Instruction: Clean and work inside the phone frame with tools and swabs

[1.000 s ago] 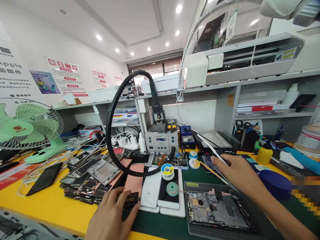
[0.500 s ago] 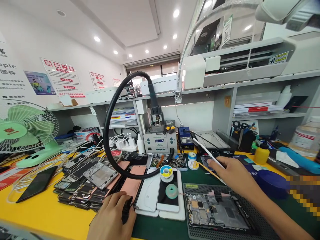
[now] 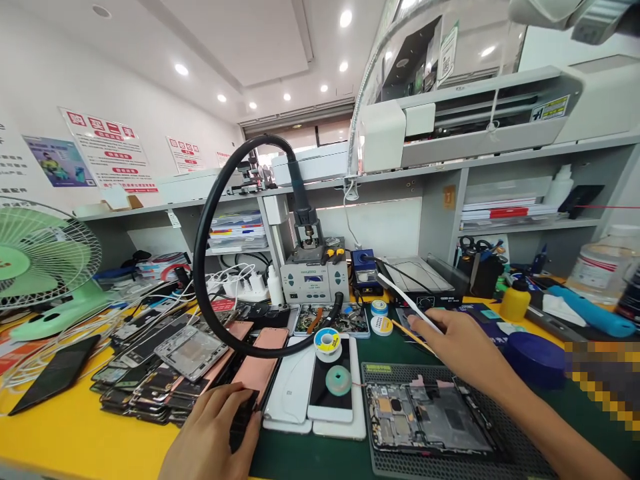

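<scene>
My left hand [image 3: 213, 437] is at the near edge of the bench, fingers curled around a small dark phone part [image 3: 243, 420] beside a pink phone back [image 3: 261, 365]. My right hand [image 3: 463, 350] reaches over the green mat and pinches a thin white strip tool [image 3: 410, 302] and a slim wooden-handled tool [image 3: 411, 335]. Just below that hand an opened phone [image 3: 427, 417] with exposed boards lies on a dark ribbed mat [image 3: 520, 450].
A heap of phone frames and screens [image 3: 165, 367] covers the yellow bench at left, with a green fan [image 3: 37, 267] behind. A rework station [image 3: 313, 277] with a looping black hose [image 3: 200, 267], solder spools [image 3: 327, 340], white phones [image 3: 333, 383], a blue lid [image 3: 535, 360] and a yellow bottle [image 3: 515, 300] stand around.
My left hand has slid the dark part toward me and turned it on edge. My right hand has shifted slightly left with its tools. The view has panned right.
</scene>
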`<state>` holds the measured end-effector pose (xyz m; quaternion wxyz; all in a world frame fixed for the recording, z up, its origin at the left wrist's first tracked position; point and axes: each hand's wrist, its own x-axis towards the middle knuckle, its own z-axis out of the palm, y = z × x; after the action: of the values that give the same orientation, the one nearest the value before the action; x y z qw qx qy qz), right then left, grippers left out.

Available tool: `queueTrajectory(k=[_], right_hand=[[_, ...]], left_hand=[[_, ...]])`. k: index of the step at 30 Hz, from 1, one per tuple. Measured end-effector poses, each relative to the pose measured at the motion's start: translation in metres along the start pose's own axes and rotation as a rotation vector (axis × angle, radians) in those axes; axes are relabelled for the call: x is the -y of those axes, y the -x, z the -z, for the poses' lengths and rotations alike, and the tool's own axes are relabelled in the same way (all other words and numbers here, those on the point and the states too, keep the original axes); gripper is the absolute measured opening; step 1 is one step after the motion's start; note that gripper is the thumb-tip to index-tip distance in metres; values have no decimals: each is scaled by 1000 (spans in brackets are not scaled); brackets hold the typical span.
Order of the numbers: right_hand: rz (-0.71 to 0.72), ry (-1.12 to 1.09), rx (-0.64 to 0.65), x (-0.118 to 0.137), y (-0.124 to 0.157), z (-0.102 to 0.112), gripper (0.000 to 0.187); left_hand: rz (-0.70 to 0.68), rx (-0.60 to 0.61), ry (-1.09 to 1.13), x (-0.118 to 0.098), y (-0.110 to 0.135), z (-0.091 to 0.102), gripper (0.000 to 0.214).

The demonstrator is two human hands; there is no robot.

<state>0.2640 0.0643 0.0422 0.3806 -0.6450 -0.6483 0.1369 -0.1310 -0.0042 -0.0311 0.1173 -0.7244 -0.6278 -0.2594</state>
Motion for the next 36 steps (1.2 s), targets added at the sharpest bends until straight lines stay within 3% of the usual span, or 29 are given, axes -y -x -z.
queueTrajectory(k=[14,19,24,30,36], right_hand=[[-31,12,73,6,5,-5,41],[-57,13,94,10,7,-8,39],[-76,23,115,12,8,-10,40],[-72,7,134,15,9,-10,40],[-42,-27,115,21,12,-8,40]], left_hand=[[-101,26,-65,28,5,-9,38],[-133,-25,-117,20,7,-4,36],[-260,-33,-113,9,10,9,28],[-320,-40,-140,11,10,16,33],[-352,-79,-127,19,9,10,39]])
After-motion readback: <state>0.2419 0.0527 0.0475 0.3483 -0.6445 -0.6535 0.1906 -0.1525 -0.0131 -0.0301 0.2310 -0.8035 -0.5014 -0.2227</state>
